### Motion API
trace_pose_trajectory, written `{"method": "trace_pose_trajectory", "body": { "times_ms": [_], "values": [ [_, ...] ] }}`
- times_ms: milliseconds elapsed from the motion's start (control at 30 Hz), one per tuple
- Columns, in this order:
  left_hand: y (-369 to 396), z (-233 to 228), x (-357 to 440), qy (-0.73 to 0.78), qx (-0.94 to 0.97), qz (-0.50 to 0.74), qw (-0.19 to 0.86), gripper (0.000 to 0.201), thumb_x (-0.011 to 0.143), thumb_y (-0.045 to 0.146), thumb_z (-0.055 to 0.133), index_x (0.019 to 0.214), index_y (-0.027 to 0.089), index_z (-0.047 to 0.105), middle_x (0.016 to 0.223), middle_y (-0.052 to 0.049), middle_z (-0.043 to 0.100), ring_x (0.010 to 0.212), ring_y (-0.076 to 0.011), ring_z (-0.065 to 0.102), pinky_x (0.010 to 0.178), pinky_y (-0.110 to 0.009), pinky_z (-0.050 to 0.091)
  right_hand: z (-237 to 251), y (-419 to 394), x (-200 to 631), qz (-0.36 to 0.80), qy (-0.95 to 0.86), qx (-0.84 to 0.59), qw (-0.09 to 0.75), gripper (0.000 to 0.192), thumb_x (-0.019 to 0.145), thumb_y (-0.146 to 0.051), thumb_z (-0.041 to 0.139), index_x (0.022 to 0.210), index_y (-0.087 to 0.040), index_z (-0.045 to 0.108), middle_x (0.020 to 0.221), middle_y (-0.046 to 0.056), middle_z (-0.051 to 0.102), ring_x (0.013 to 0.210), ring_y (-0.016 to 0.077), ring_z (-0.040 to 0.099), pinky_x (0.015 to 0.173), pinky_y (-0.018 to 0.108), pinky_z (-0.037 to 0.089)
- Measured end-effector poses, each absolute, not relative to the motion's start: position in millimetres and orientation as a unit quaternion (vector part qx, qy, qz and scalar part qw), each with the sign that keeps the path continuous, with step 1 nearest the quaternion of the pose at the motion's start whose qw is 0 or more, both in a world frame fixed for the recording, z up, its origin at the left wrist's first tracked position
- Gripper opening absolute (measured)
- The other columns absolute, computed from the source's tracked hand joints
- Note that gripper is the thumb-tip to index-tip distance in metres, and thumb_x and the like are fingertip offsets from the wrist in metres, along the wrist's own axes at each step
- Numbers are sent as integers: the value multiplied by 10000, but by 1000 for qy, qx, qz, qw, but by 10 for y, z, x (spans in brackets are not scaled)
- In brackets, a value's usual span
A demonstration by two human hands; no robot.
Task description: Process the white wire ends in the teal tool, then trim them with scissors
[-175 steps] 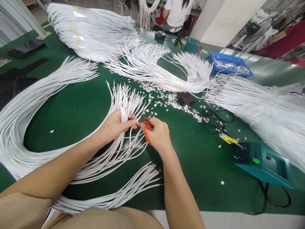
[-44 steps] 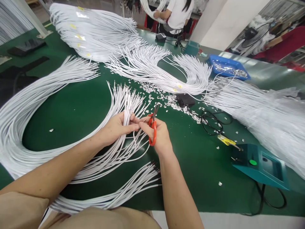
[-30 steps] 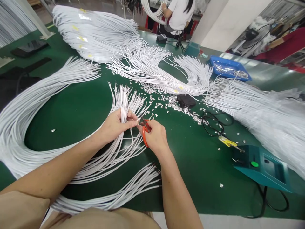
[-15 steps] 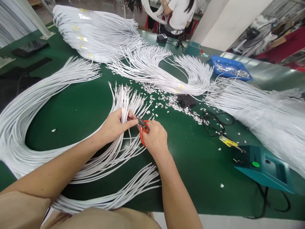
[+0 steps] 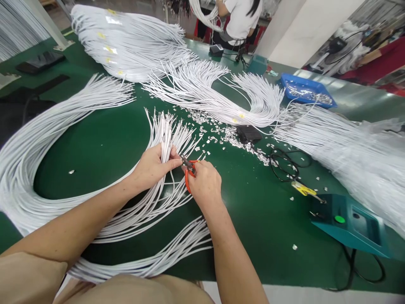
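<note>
a cable assembly workshop, a factory floor by the look of it. a long green work table (image 5: 104, 143) is heaped with big looped bundles of white cables (image 5: 126, 38), some marked with yellow tags (image 5: 109, 48), and strewn with small silvery offcuts (image 5: 228, 135). a blue tray (image 5: 308, 90) holds more metal bits, and a teal bench machine (image 5: 351, 223) with a green button sits at the right. a co-worker (image 5: 237, 17) handles more cables at the far end, near a fan (image 5: 335, 46)
</note>
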State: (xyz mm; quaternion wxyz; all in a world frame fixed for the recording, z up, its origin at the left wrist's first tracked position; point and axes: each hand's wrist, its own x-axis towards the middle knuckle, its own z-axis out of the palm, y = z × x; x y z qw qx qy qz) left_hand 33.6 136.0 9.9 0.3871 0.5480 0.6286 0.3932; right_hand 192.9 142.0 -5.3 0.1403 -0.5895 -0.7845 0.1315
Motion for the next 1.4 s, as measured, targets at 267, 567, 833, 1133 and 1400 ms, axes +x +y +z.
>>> {"method": "trace_pose_trajectory", "body": {
  "times_ms": [267,567,833,1133,1400],
  "values": [
    [1363,84,342,558,509,435,490,223,746,292,662,788,197,465,723,15,665,736,-171,644,767,-326,474,-6,1531,2062,436,-643,-542,319,215,764,-395,631,723,-186,661,704,-2,598,646,135,507,614,266,377],
    [1355,53,389,477,478,423,604,282,767,337,664,769,197,419,697,13,629,658,-139,621,616,-262,456,39,1522,2005,594,-531,-423,432,138,728,-337,685,764,-206,707,767,-8,640,758,142,572,793,289,423],
    [1357,47,357,528,497,420,545,318,674,307,737,774,190,459,745,14,635,719,-151,612,729,-302,474,20,1483,1939,482,-576,-480,453,134,749,-298,623,666,-195,602,695,-12,583,677,130,526,705,273,423],
    [1369,65,351,603,530,397,446,264,678,347,730,716,175,533,739,10,628,690,-143,561,696,-285,433,-9,1432,1888,482,-496,-486,534,288,804,-401,590,615,-186,555,667,-11,515,658,125,481,684,279,406],
    [1374,39,299,538,494,409,547,278,682,348,754,833,174,598,816,-7,640,779,-159,598,765,-306,453,2,1503,1904,534,-522,-465,475,178,696,-345,690,652,-176,658,657,-17,584,675,130,520,710,272,423]
  ]
}}
